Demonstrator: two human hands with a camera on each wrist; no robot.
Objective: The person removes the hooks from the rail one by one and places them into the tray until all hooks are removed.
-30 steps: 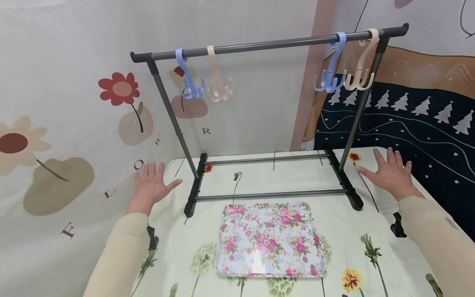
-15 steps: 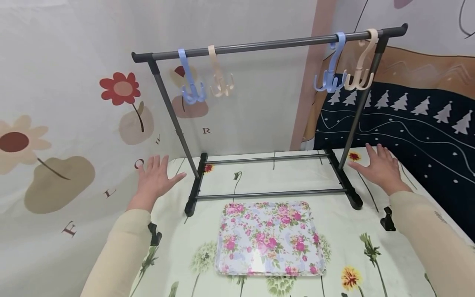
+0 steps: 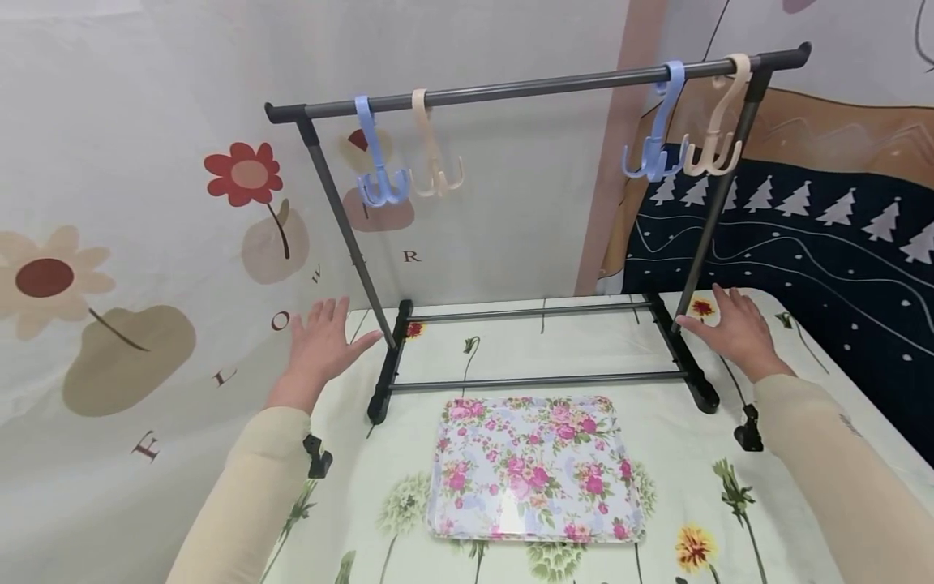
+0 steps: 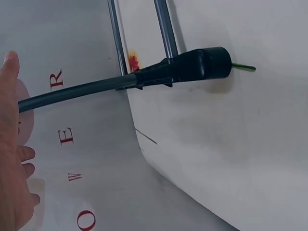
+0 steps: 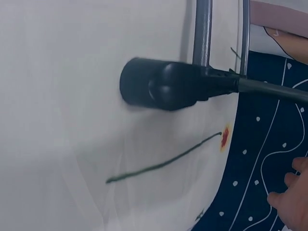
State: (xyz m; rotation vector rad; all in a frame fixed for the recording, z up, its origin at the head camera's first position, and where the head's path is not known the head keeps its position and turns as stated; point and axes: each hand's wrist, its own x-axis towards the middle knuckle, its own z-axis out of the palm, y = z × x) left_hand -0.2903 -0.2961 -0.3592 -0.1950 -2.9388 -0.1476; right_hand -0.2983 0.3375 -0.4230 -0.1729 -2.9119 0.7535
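Both hands (image 3: 321,349) (image 3: 740,334) are outspread, unclenched; the gray rack (image 3: 540,87) stands between them.

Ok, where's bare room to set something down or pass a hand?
Free: tablecloth between lower bars, and between floral panel and right sleeve; under the rail, from left beige hook to right blue hook. Crowded: between it and right beige hook.

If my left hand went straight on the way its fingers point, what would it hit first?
Probably the flower-printed white fabric backdrop, which shows beyond your left hand in the head view. The rack's dark grey tubular left post might be in the way instead; depth is unclear there.
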